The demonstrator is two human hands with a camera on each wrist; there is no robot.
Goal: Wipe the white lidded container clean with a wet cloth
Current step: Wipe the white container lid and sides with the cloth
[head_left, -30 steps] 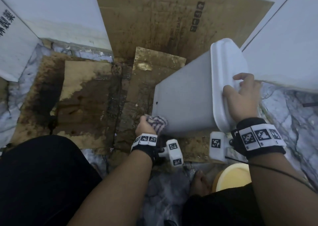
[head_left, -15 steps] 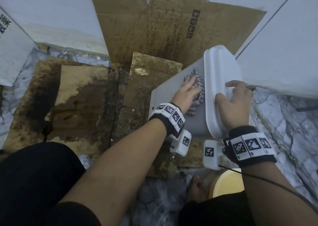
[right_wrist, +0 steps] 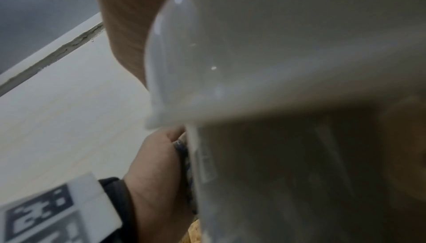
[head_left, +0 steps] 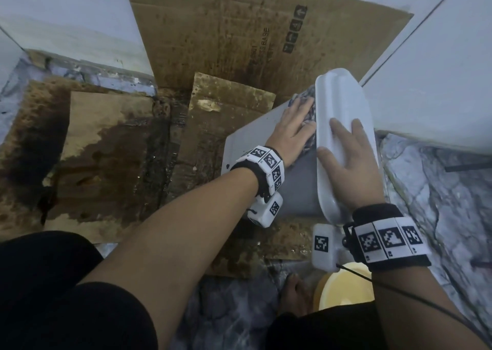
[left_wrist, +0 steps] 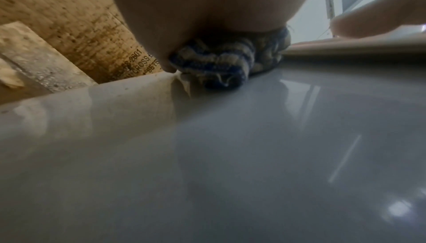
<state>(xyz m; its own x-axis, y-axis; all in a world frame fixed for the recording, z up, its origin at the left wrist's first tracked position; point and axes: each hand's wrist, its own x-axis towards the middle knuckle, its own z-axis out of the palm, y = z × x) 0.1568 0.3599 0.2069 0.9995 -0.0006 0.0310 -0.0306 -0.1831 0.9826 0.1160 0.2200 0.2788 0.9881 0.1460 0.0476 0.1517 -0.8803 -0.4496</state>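
White lidded container (head_left: 269,147) tipped on side, right of centre, on stained cardboard (head_left: 111,147). Left hand (head_left: 290,134) flat, fingers straight, pressing checked cloth (head_left: 310,134) on side wall just under lid (head_left: 343,115). Right hand (head_left: 346,158) spread, steadying lid. Wiping midway; lid, other faces likely left.

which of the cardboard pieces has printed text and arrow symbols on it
The big cardboard sheet leaning upright against the wall behind the white lidded container. The smaller cardboard pieces lying flat on the floor are stained and show no print.
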